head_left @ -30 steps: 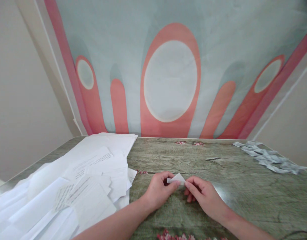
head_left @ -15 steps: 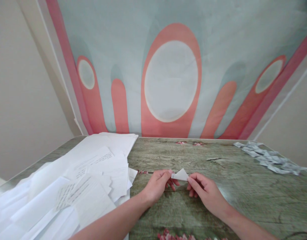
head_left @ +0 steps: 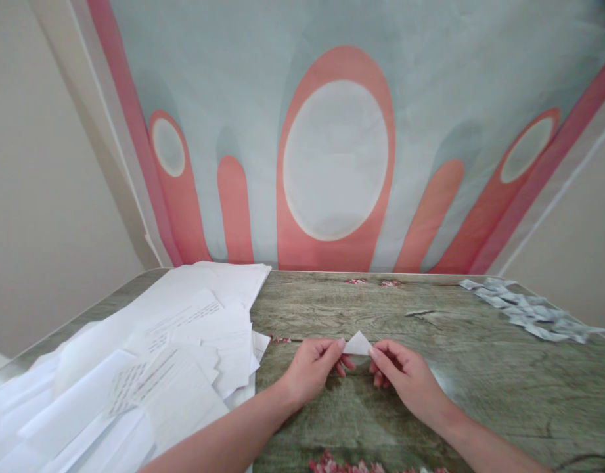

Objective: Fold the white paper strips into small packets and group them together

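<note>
A small white folded paper piece (head_left: pixel 357 344), triangular in outline, is held just above the table between both hands. My left hand (head_left: pixel 313 370) pinches its left corner with thumb and forefinger. My right hand (head_left: pixel 405 381) pinches its right corner the same way. Both hands rest near the middle of the green wood-patterned table (head_left: pixel 479 368).
A loose pile of white sheets (head_left: pixel 164 355), some with handwriting, covers the table's left side. A heap of small folded paper pieces (head_left: pixel 529 309) lies at the far right. A wall with a grey and pink pattern (head_left: pixel 336 157) rises behind the table.
The paper piece has turned from a flatter strip to a raised triangle. Both hands have shifted slightly away from me and to the right while still pinching it.
</note>
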Tool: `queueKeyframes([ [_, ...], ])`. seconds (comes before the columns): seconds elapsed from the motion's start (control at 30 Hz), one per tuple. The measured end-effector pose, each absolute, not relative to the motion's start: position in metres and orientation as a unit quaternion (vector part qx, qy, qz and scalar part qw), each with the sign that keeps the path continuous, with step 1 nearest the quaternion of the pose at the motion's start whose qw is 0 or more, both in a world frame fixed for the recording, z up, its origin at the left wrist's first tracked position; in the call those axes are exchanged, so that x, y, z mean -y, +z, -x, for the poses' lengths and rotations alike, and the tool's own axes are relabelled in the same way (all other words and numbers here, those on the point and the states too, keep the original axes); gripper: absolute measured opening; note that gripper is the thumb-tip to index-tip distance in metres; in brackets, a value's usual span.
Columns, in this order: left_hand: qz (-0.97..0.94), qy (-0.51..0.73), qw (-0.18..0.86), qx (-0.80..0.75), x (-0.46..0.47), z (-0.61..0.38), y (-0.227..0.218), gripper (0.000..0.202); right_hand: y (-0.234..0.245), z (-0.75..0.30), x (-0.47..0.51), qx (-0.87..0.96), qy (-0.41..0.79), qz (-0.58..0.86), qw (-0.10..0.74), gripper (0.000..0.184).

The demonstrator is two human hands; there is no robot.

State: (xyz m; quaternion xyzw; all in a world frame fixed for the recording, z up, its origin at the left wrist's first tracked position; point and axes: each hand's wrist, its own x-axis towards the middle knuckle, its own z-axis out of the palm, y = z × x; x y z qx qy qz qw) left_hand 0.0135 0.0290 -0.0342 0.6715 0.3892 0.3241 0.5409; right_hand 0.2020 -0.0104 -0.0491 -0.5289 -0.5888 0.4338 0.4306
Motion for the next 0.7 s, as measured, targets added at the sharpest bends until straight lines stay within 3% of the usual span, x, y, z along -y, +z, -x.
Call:
queueKeyframes([
  [0.37,-0.681,0.328,0.492,-0.432,-0.0257,-0.0164,-0.0372,0.039,-0.0436,-0.2019,0.0117,0.6,0.423,0.523,0.433,0.034],
  [0.7,-0.73,0.324,0.403,-0.446,-0.0248,-0.0127,-0.04,0.037,-0.0491,-0.2021,0.01,0.608,0.432,0.519,0.417,0.035],
])
